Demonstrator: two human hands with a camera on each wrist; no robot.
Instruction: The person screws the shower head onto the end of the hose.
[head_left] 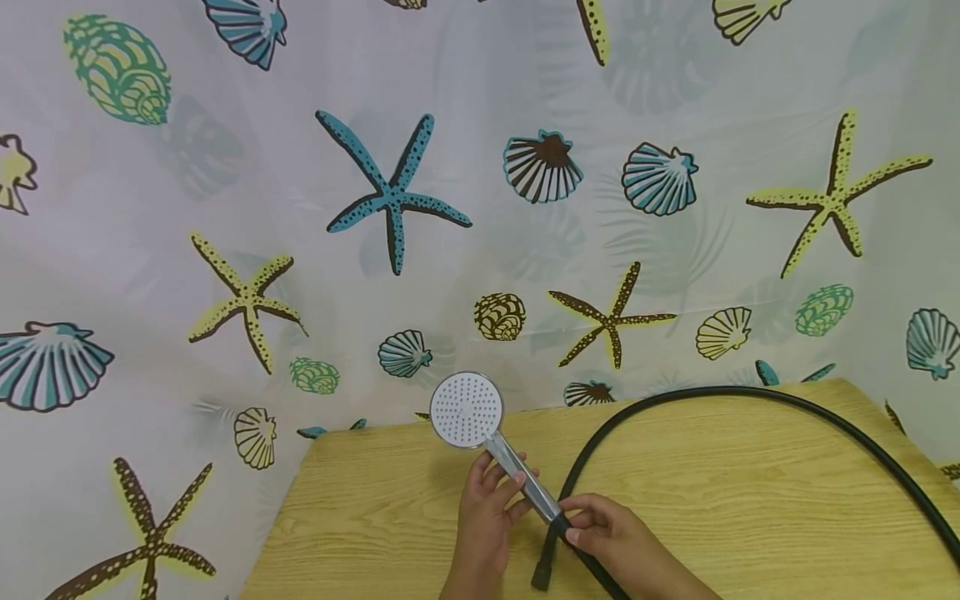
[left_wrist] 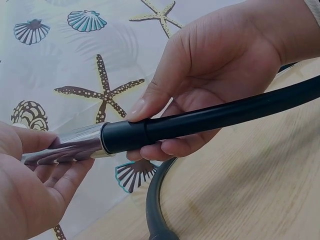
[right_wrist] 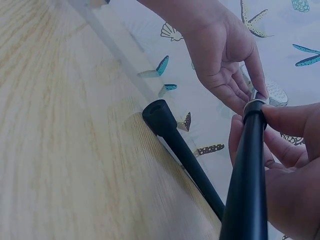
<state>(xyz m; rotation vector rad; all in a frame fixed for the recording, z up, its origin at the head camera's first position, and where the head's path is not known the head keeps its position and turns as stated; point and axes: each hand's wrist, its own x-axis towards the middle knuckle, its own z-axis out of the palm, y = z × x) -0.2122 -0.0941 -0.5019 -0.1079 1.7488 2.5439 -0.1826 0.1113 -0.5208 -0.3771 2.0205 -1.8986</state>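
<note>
A chrome shower head [head_left: 467, 410] with a round white spray face is held up over the wooden table, its face toward the head camera. My left hand [head_left: 483, 512] grips its chrome handle [head_left: 528, 483], thumb across the front. At the handle's lower end, my right hand [head_left: 611, 533] pinches the black collar of a hose [left_wrist: 200, 120] between thumb and fingers. In the left wrist view the collar sits right at the handle's chrome end, in line with it. The hose's other end [right_wrist: 160, 115], a black fitting with an opening, lies on the table.
The black hose [head_left: 720, 390] arcs over the back and right of the wooden table [head_left: 360, 500] and runs past its right side. Behind the table hangs a white curtain [head_left: 480, 75] printed with starfish and shells.
</note>
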